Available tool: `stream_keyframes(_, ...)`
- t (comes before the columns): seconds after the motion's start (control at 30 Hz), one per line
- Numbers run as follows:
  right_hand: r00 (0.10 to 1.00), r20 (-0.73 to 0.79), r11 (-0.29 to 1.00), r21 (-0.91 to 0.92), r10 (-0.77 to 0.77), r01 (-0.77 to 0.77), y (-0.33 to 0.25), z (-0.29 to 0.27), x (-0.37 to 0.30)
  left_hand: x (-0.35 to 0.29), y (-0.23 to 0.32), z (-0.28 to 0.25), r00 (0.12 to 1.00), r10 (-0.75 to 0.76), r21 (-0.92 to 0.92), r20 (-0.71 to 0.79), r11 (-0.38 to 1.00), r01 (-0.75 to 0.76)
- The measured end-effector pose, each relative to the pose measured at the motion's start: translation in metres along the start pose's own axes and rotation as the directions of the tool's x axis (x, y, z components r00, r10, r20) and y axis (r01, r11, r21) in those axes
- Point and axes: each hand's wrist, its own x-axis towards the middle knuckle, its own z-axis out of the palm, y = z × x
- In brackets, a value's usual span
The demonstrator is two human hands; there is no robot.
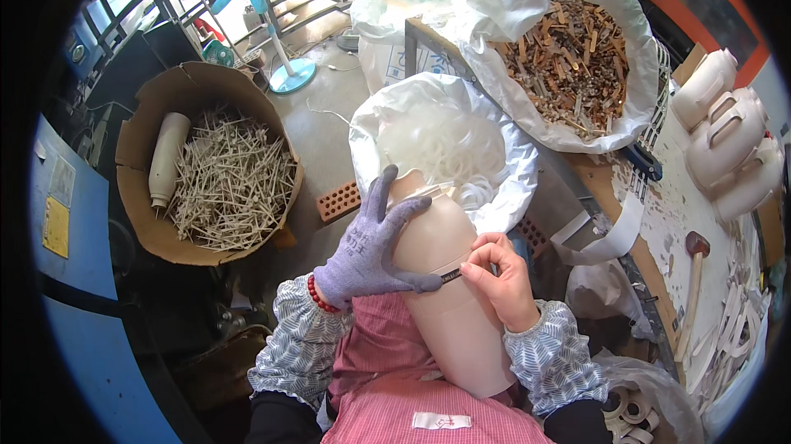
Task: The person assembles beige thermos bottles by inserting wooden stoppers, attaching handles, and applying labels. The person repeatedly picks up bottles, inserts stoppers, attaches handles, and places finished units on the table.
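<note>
A pale pink plastic jug body point(459, 333) lies tilted against my lap, its narrower end pointing away from me. My left hand point(367, 250), in a purple-grey knit glove, grips the upper part of it, fingers over the far side and thumb along a raised band. Across that band runs a small black strip point(451, 276) with pale print. My bare right hand point(501, 281) pinches the strip's right end between thumb and forefinger. The left thumb rests at the other end.
Beyond the jug stands a white sack point(387, 106) of translucent rings. A cardboard drum point(132, 189) of thin pale sticks is at left. On the right are a sack of brown pieces point(568, 65), a mallet point(696, 279) and several pink jugs point(733, 143) on a worn table.
</note>
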Motion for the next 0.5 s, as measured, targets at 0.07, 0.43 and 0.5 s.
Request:
stream_keyframes(0.07,0.997,-0.039,0.994,-0.093,-0.069,0.065,-0.002,0.004,-0.001,0.000,0.000,-0.001,1.000,-0.012,0.001,0.020,1.000,0.012)
stream_keyframes(0.43,0.980,-0.197,0.983,0.175,-0.009,0.045,0.043,-0.001,-0.009,-0.006,0.007,-0.012,0.928,-0.316,-0.845,-0.198,0.535,0.002)
stream_keyframes(0.5,0.993,-0.101,0.983,0.179,0.063,-0.045,0.054,-0.013,0.004,-0.011,0.010,-0.017,0.877,-0.391,-0.902,-0.278,0.419,-0.099)
